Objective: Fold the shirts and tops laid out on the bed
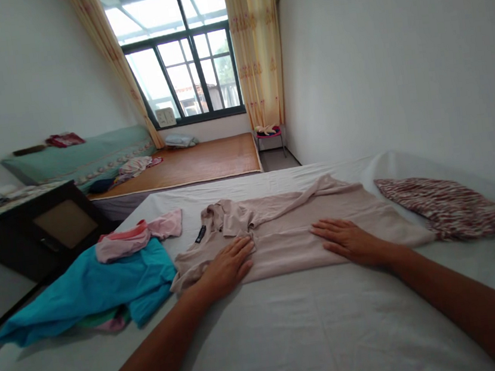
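Observation:
A beige shirt [291, 249] lies spread sideways on a white sheet, its collar and dark label to the left and its hem to the right. The near side is folded over lengthwise, and a sleeve is bunched near the collar. My left hand [228, 266] rests flat on the shirt near the collar end, fingers extended. Farther right, my right hand [349, 242] lies flat on the folded layer with its fingers stretched out. Neither hand grips the cloth.
Left of the shirt lie a blue garment [101, 281] and pink clothing [123, 243]. A brown-and-white patterned cloth [457, 205] lies at the right. Beyond the white-sheeted surface [320, 333] stand a bed with a brown mat [208, 160], a dark cabinet [23, 237] and a pink stool [269, 133].

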A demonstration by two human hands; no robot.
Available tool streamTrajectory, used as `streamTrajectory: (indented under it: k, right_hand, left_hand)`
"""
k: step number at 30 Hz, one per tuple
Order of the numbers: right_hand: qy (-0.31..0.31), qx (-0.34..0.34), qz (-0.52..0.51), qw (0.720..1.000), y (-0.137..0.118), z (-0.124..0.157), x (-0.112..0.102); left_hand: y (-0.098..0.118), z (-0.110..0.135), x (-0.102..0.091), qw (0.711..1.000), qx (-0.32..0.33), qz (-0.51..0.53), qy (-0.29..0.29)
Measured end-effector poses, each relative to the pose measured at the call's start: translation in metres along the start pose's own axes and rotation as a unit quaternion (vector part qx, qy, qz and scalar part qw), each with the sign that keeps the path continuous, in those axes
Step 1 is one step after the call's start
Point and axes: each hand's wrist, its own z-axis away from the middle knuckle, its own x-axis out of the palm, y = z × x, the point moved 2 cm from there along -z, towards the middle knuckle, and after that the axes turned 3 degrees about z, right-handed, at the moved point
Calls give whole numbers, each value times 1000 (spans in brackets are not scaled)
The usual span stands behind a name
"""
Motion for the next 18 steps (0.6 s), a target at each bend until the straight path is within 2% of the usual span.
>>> streamTrajectory:
  k: [2,4,10,13,16,18]
  right_hand:
    - [-28,30,16,999,6,1,6]
    - [-37,68,35,996,22,5,9]
    - [-8,205,112,972,101,36,5]
    - [18,255,139,957,132,53,5]
    - [58,286,170,941,142,59,3]
    - [104,272,193,937,130,53,1]
  left_hand:
    - [-2,1,3,1000,-4,5,-7]
    - [-2,2,2,1000,-5,12,-9]
    - [-2,2,0,1000,-6,19,-12]
    - [-2,3,1,1000,1,16,-3]
    - [-1,3,0,1000,-5,8,-6]
    - [1,4,-2,1000,-13,7,-12]
